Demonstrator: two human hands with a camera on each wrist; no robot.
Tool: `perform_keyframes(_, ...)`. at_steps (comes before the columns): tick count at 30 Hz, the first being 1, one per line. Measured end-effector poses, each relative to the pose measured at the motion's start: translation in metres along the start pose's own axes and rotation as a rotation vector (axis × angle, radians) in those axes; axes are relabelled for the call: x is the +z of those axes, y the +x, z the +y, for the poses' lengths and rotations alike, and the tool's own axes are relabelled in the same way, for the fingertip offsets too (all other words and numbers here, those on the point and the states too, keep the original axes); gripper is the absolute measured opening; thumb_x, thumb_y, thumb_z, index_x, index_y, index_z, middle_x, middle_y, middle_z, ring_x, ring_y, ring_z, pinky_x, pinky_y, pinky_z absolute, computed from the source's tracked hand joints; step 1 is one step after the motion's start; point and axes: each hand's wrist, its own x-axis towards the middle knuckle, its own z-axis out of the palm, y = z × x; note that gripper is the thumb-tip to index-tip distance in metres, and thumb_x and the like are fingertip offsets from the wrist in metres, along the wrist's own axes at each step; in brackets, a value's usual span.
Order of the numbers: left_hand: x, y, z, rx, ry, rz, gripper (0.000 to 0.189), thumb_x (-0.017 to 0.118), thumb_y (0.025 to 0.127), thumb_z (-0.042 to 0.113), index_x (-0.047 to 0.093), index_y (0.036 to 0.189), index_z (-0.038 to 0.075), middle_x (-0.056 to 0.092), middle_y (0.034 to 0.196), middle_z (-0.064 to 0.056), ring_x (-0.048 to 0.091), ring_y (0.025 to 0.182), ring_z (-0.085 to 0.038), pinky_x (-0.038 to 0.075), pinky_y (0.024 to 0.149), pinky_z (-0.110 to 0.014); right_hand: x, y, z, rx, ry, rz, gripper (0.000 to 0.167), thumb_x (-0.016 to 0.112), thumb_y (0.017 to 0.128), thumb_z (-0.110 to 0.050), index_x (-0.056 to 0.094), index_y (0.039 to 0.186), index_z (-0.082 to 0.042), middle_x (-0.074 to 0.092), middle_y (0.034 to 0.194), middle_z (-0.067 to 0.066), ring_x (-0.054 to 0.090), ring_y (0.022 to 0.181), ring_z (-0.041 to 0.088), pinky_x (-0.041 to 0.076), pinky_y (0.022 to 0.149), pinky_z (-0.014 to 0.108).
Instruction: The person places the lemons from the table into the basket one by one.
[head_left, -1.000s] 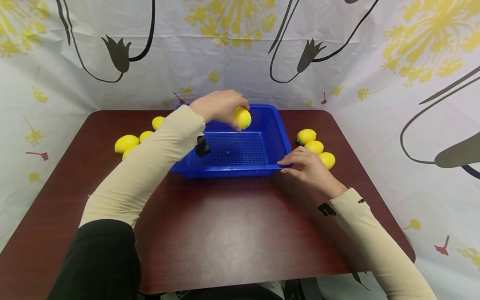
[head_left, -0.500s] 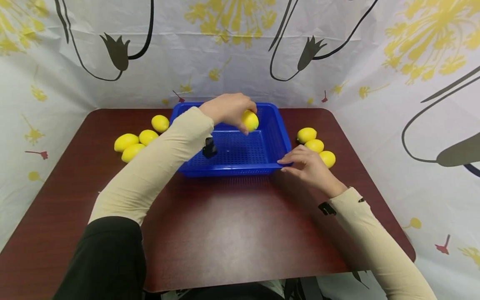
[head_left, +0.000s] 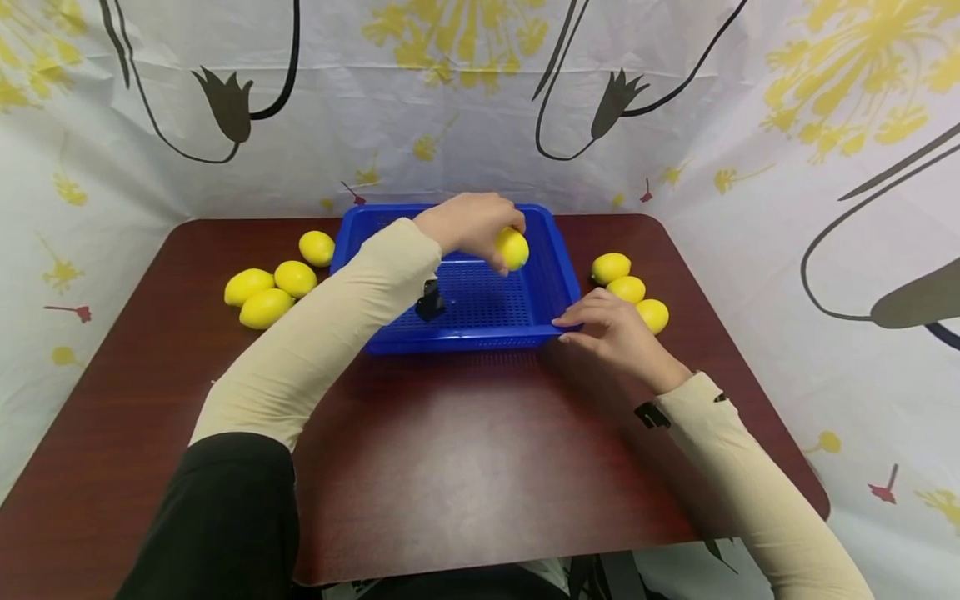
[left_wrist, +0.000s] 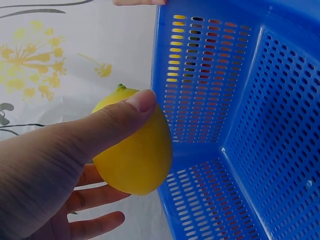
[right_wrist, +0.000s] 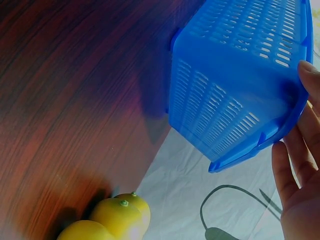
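My left hand (head_left: pixel 468 223) holds a yellow lemon (head_left: pixel 513 249) over the right part of a blue plastic basket (head_left: pixel 465 338). In the left wrist view the thumb lies across the lemon (left_wrist: pixel 137 160), with fingers behind it and the basket's slotted wall (left_wrist: pixel 200 115) alongside. At the basket's near right corner, my right hand (head_left: pixel 622 340) pinches the rim between thumb and fingers. The right wrist view has that hand (right_wrist: pixel 300 195) at the rim, the outer side of the basket (right_wrist: pixel 220 90) facing the camera. The basket floor partly shows and bears no lemon there; my left arm hides some of it.
Several lemons (head_left: pixel 267 308) lie in a group on the dark red-brown table (head_left: pixel 450 467) left of the basket. Three more lemons (head_left: pixel 626 289) form a row on the right, close behind my right hand. A patterned white cloth (head_left: pixel 480 142) hangs behind the table.
My left hand has carried the lemon rightward and slightly nearer across the basket. More of the left lemons and the basket's left rim now show. The right hand keeps its place at the corner.
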Motion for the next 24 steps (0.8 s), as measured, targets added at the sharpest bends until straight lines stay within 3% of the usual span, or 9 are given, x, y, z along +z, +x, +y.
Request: perform_keyframes(24, 0.018, 0.017, 0.015, 0.052, 0.013, -0.036, 0.063, 0.080, 0.078, 0.050, 0.062, 0.128, 0.016, 0.065, 0.125, -0.002, 0.058, 0.114, -0.021, 0.050, 0.101, -0.040, -0.001, 0.000, 0.001, -0.003, -0.003, 0.004, 0.029, 0.085, 0.074, -0.010, 0.079, 0.102, -0.012, 0.077, 0.097, 0.001, 0.061, 0.096, 0.013, 0.047, 0.085, 0.016)
